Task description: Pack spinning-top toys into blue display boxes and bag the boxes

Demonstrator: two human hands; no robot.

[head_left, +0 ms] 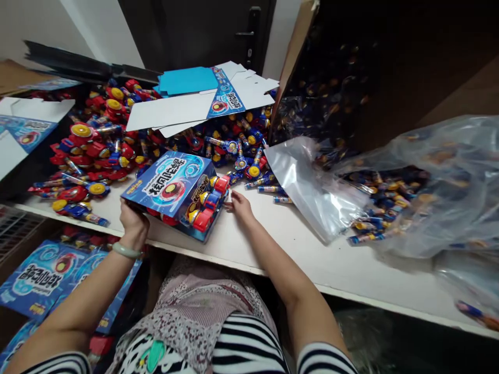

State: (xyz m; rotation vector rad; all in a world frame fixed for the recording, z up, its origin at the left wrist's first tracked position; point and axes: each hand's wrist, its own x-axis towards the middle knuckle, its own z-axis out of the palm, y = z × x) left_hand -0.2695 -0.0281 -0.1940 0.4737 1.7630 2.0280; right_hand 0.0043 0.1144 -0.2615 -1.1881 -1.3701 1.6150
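A blue printed display box (pixel 171 183) lies tilted on the white table (pixel 280 249), its open side showing rows of red, blue and yellow toys (pixel 206 205). My left hand (pixel 132 221) grips the box's near-left corner; a pale bangle sits on that wrist. My right hand (pixel 239 203) rests on the table just right of the box's open end, fingers spread and touching the toys' edge.
A heap of loose red and blue toys (pixel 101 145) covers the table's far left. Flat box blanks (pixel 202 101) lie on top of it. A clear plastic bag of toys (pixel 390 192) spills from the right. Filled boxes (pixel 42 275) are stacked below left.
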